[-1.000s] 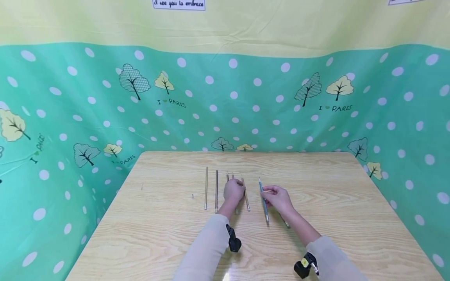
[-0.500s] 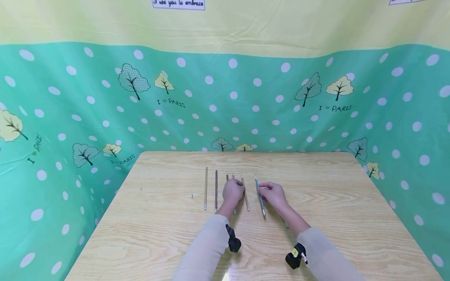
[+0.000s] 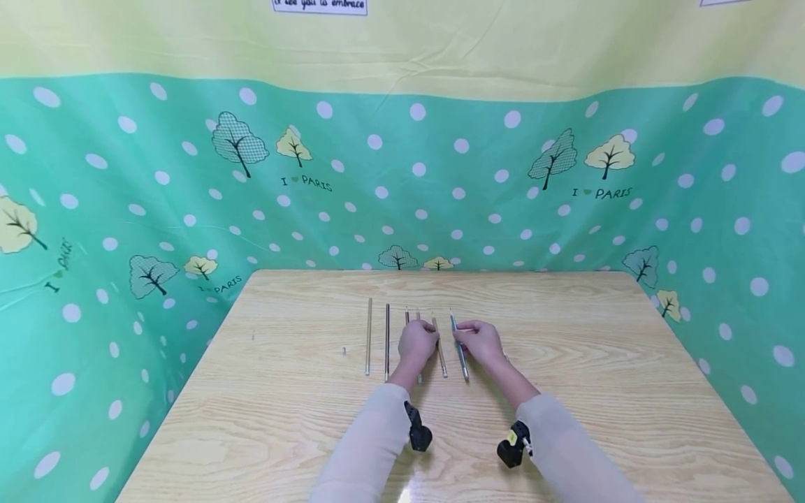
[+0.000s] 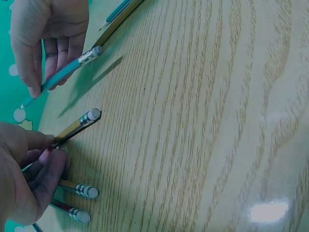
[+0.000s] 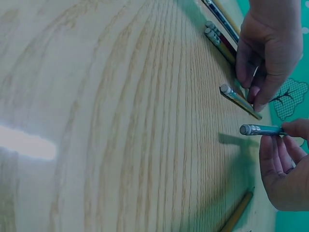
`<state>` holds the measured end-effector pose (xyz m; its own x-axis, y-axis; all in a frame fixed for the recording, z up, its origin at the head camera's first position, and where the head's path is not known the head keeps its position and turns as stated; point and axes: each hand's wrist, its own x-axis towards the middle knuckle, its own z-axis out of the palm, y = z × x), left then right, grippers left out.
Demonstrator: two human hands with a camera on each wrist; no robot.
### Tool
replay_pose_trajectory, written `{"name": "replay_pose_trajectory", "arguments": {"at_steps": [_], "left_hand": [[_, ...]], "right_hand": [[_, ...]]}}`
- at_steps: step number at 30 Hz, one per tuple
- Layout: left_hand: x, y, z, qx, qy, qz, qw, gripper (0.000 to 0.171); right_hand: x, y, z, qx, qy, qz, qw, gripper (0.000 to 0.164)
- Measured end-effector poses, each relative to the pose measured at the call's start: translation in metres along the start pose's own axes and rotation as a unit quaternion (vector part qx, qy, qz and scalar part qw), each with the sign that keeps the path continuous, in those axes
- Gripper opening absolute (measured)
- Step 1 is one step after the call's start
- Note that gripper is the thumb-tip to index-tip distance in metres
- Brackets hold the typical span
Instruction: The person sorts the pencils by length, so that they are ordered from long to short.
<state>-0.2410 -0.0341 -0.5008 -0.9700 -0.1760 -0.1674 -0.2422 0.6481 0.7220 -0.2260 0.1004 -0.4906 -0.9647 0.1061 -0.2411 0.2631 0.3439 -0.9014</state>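
Observation:
My right hand (image 3: 481, 342) pinches a blue pencil (image 3: 461, 353) between thumb and fingertips, its eraser end toward me. In the left wrist view the blue pencil (image 4: 67, 70) hangs over the table, its shadow lying apart from it. My left hand (image 3: 418, 341) pinches a yellow pencil (image 3: 440, 353) that lies slanted on the wood, to the left of the blue one. Two more pencils run partly hidden beneath the left hand; in the left wrist view their eraser ends, a yellow pencil (image 4: 86, 190) and a dark red pencil (image 4: 77, 214), poke out below it.
Farther left lie a yellow pencil (image 3: 368, 339) and a dark striped pencil (image 3: 387, 339), roughly parallel. Beyond the right hand, another yellow pencil (image 5: 239, 212) and a blue pencil (image 4: 117, 10) lie on the wooden table (image 3: 283, 419). A patterned cloth (image 3: 352, 188) hangs behind the table.
My right hand has moved left and slightly away from me with the blue pencil, closer to the row. The left hand stays in place at the yellow pencil.

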Motion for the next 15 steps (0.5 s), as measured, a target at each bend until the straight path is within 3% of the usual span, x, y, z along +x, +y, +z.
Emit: {"name": "replay_pose_trajectory", "arguments": {"at_steps": [15], "left_hand": [[0.0006,-0.0013,0.0003,0.013,0.010,0.007,0.9998,0.012]], "right_hand": [[0.0098,0.0010,0.0082,-0.001,0.015,0.000,1.000,0.027]]}}
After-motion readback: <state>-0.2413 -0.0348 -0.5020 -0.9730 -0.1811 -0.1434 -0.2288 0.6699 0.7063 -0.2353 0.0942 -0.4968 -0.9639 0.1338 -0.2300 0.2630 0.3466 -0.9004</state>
